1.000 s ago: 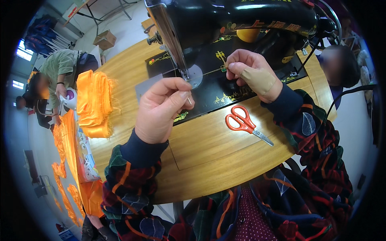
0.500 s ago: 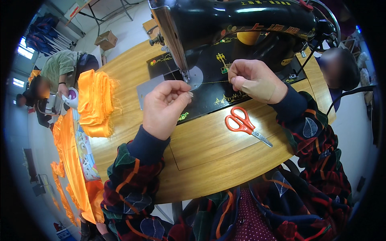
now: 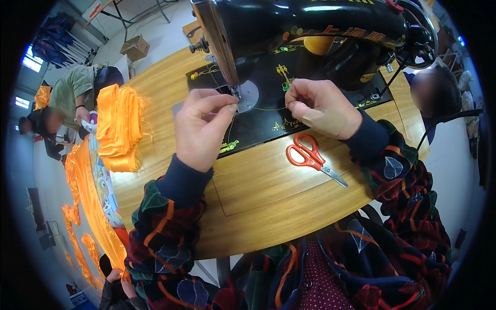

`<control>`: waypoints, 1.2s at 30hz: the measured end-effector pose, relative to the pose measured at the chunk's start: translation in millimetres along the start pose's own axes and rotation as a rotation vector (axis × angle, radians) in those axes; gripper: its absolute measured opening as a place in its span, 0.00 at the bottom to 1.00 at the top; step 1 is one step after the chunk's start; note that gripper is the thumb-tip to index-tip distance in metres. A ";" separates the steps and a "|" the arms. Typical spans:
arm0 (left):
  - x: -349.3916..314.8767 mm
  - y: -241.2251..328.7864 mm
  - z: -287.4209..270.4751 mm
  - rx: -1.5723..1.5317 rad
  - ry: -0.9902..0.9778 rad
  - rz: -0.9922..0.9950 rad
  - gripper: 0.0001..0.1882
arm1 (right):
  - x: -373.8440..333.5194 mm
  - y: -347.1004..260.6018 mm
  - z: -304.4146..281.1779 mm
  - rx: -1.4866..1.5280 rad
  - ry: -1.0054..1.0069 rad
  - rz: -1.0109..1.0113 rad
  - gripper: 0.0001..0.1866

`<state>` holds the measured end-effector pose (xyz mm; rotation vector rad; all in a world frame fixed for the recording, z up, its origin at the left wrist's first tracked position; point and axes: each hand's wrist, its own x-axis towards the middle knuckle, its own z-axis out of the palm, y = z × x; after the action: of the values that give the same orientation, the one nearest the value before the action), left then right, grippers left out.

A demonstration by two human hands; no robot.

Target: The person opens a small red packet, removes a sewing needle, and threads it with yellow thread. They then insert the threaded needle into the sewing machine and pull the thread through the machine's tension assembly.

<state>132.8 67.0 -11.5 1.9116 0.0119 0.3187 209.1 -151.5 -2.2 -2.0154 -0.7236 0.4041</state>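
Observation:
At a black sewing machine (image 3: 305, 23), my left hand (image 3: 200, 128) pinches a fine thread (image 3: 264, 108) just beside the presser foot (image 3: 234, 91). From there the thread runs slackly across the black bed to my right hand (image 3: 324, 111), whose thumb and forefinger are closed on it. A loose end seems to hang below my left fingertips. The needle's tip is too small to make out. Red-handled scissors (image 3: 308, 155) lie slightly open on the wooden table (image 3: 268, 194), below my right hand.
A folded stack of frayed orange satin (image 3: 118, 128) lies at the table's left. Beyond it a person (image 3: 85, 85) bends over more orange cloth (image 3: 93, 194) with an iron. Another person (image 3: 436, 93) sits behind the machine on the right. A cardboard box (image 3: 135, 47) stands on the floor.
My left hand has shifted slightly left and up, closer beside the presser foot. My right hand has moved a little left, and the thread between them, straight before, now sags.

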 end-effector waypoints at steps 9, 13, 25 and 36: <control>5.0 0.0 10.7 0.017 0.025 0.044 0.05 | -1.6 -4.8 11.0 -0.009 0.008 -0.044 0.05; 4.8 -5.4 11.3 -0.005 0.049 0.035 0.05 | -1.4 -8.1 10.2 -0.009 -0.003 -0.030 0.04; 10.0 -20.1 8.1 0.017 0.122 -0.036 0.07 | 0.6 -11.0 15.0 -0.101 -0.039 -0.153 0.04; 9.8 -20.1 8.3 0.058 0.170 -0.045 0.04 | 46.5 -4.0 29.4 0.104 0.149 -0.076 0.13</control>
<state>147.0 68.1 -30.7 1.9335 0.1783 0.4535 227.9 -100.9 -13.9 -1.8913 -0.6704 0.2393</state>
